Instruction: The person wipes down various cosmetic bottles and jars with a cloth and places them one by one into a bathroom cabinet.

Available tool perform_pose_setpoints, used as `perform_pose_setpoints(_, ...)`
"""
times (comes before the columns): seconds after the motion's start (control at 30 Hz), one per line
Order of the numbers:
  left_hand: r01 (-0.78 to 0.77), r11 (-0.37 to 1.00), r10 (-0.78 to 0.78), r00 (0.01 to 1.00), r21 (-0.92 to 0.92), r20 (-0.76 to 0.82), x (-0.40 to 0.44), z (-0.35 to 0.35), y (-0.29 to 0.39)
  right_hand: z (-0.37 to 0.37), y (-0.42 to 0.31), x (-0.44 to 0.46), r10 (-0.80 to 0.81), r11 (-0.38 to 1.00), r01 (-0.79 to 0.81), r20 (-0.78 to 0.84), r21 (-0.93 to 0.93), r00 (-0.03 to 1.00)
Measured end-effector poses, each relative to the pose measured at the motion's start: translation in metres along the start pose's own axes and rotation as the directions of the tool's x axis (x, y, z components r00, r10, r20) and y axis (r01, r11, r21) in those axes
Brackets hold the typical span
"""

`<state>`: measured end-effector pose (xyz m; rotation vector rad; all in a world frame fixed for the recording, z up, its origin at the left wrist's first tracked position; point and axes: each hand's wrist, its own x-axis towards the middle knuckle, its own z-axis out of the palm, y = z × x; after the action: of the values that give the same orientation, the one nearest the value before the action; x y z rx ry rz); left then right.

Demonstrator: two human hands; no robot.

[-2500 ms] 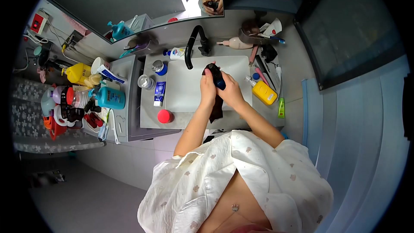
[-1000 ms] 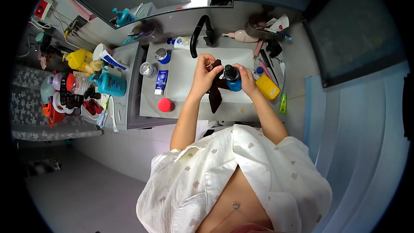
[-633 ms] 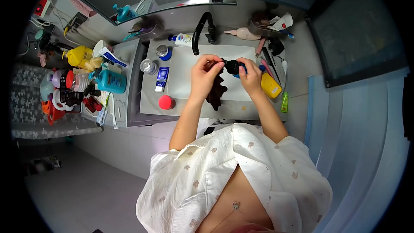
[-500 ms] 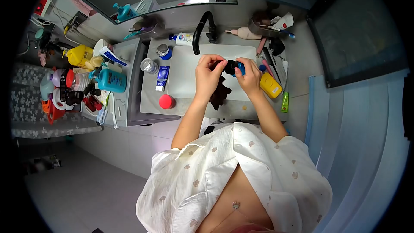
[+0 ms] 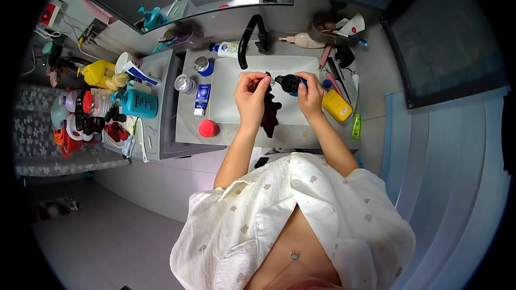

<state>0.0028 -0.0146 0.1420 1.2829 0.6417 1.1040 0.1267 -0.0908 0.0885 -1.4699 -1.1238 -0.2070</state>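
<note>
My left hand (image 5: 250, 95) is closed over the front of the sink, thumb and fingers pinched together. From it hangs a limp dark brown piece (image 5: 270, 115) with a wavy edge, apparently cloth. A tiny pale spot shows at the fingertips, too small to name. My right hand (image 5: 310, 96) grips a small black-and-blue bottle (image 5: 291, 83), tipped sideways with its narrow black end toward my left fingers. Beneath both hands is the white sink (image 5: 228, 107), under a black faucet (image 5: 252, 35).
Left of the sink stand a blue-and-white tube (image 5: 202, 99), a clear jar (image 5: 185, 84) and a red lid (image 5: 208, 128). To the right lie a yellow bottle (image 5: 337, 106) and a green tube (image 5: 356, 127). A teal pump bottle (image 5: 137, 102) stands on the left counter.
My left hand has shifted left with the dark brown piece, leaving a small gap from the bottle. My right hand has moved slightly left, and more of the bottle's black end shows.
</note>
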Motion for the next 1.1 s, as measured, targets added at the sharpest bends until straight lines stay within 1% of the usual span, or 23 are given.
perform_pose_setpoints(0.03, -0.064, 0.998, 0.064, 0.998, 0.007, 0.024, 0.0, 0.002, 0.002, 0.0, 0.0, 0.0, -0.035, 0.999, 0.036, 0.017, -0.032, 0.999)
perform_pose_setpoints(0.07, -0.064, 0.998, 0.064, 0.998, 0.008, 0.022, -0.001, 0.004, 0.002, 0.001, 0.0, 0.0, -0.035, 0.999, 0.036, 0.018, -0.031, 0.999)
perform_pose_setpoints(0.13, -0.07, 0.981, 0.048, 0.991, 0.178, 0.124, -0.004, 0.008, 0.003, 0.004, -0.001, -0.002, 0.026, 1.0, -0.025, -0.051, 0.014, 0.998)
perform_pose_setpoints(0.17, -0.057, 0.985, 0.043, 0.995, 0.163, 0.092, -0.004, 0.007, -0.006, 0.006, -0.001, -0.002, 0.025, 1.0, -0.024, -0.051, 0.013, 0.998)
perform_pose_setpoints(0.23, -0.082, 0.972, 0.061, 0.993, 0.22, 0.1, -0.007, 0.004, -0.011, 0.008, -0.001, -0.001, 0.331, 0.94, -0.308, -0.175, 0.144, 0.927)
perform_pose_setpoints(0.27, -0.102, 0.955, 0.075, 0.991, 0.28, 0.107, -0.01, 0.003, -0.012, 0.007, 0.0, 0.0, 0.33, 0.941, -0.307, -0.177, 0.143, 0.927)
perform_pose_setpoints(0.33, -0.15, 0.938, 0.125, 0.987, 0.312, 0.1, -0.012, 0.009, -0.006, 0.004, 0.004, 0.006, 0.136, 0.979, -0.151, -0.113, -0.136, 0.984)
perform_pose_setpoints(0.37, -0.283, 0.88, 0.268, 0.959, 0.382, 0.093, -0.013, 0.013, -0.003, 0.002, 0.004, 0.007, 0.092, 0.972, -0.1, -0.049, -0.211, 0.995)
perform_pose_setpoints(0.4, -0.403, 0.797, 0.406, 0.909, 0.449, 0.095, -0.014, 0.017, 0.001, 0.002, 0.003, 0.007, 0.094, 0.972, -0.103, -0.05, -0.212, 0.994)
perform_pose_setpoints(0.43, -0.487, 0.708, 0.51, 0.854, 0.512, 0.106, -0.011, 0.021, 0.002, 0.002, 0.004, 0.007, 0.017, 0.966, -0.022, -0.019, -0.257, 1.0)
perform_pose_setpoints(0.47, -0.487, 0.708, 0.51, 0.854, 0.511, 0.105, -0.008, 0.024, 0.0, 0.002, 0.003, 0.008, -0.059, 0.953, 0.061, 0.015, -0.298, 0.998)
perform_pose_setpoints(0.53, -0.575, 0.415, 0.614, 0.749, 0.705, 0.249, 0.0, 0.03, -0.002, 0.003, -0.003, 0.011, -0.128, 0.937, 0.131, 0.033, -0.323, 0.991)
perform_pose_setpoints(0.57, -0.593, 0.391, 0.613, 0.738, 0.704, 0.282, 0.002, 0.032, -0.007, 0.005, -0.007, 0.011, -0.139, 0.927, 0.147, 0.048, -0.344, 0.989)
perform_pose_setpoints(0.6, -0.589, 0.31, 0.611, 0.725, 0.746, 0.319, -0.001, 0.034, -0.01, 0.006, -0.009, 0.012, -0.149, 0.917, 0.162, 0.063, -0.365, 0.987)
perform_pose_setpoints(0.7, -0.59, 0.308, 0.599, 0.729, 0.746, 0.33, -0.004, 0.035, -0.018, 0.006, -0.005, 0.01, -0.117, 0.923, 0.122, 0.035, -0.365, 0.992)
perform_pose_setpoints(0.77, -0.661, 0.36, 0.618, 0.698, 0.658, 0.362, -0.006, 0.032, -0.023, 0.007, -0.005, 0.008, -0.089, 0.933, 0.09, 0.018, -0.349, 0.996)
perform_pose_setpoints(0.83, -0.681, 0.389, 0.623, 0.691, 0.621, 0.367, -0.009, 0.029, -0.024, 0.008, -0.008, 0.007, 0.048, 0.964, -0.048, -0.006, -0.262, 0.999)
perform_pose_setpoints(0.87, -0.697, 0.418, 0.627, 0.686, 0.583, 0.37, -0.01, 0.027, -0.023, 0.009, -0.007, 0.006, 0.049, 0.964, -0.05, -0.009, -0.262, 0.999)
perform_pose_setpoints(0.9, -0.698, 0.417, 0.626, 0.685, 0.582, 0.373, -0.011, 0.027, -0.022, 0.011, -0.008, 0.007, 0.153, 0.971, -0.157, -0.04, -0.181, 0.987)
perform_pose_setpoints(0.93, -0.686, 0.453, 0.635, 0.697, 0.569, 0.334, -0.012, 0.026, -0.021, 0.012, -0.008, 0.008, 0.256, 0.961, -0.261, -0.062, -0.096, 0.965)
perform_pose_setpoints(1.0, -0.674, 0.487, 0.641, 0.708, 0.555, 0.296, -0.011, 0.023, -0.019, 0.011, -0.01, 0.013, 0.266, 0.961, -0.269, -0.061, -0.055, 0.962)
perform_pose_setpoints(1.07, -0.582, 0.65, 0.58, 0.796, 0.488, 0.177, -0.009, 0.019, -0.019, 0.01, -0.013, 0.016, 0.388, 0.915, -0.389, 0.032, 0.109, 0.921)
perform_pose_setpoints(1.1, -0.568, 0.672, 0.571, 0.806, 0.476, 0.154, -0.009, 0.019, -0.015, 0.01, -0.012, 0.016, 0.39, 0.914, -0.391, 0.031, 0.109, 0.92)
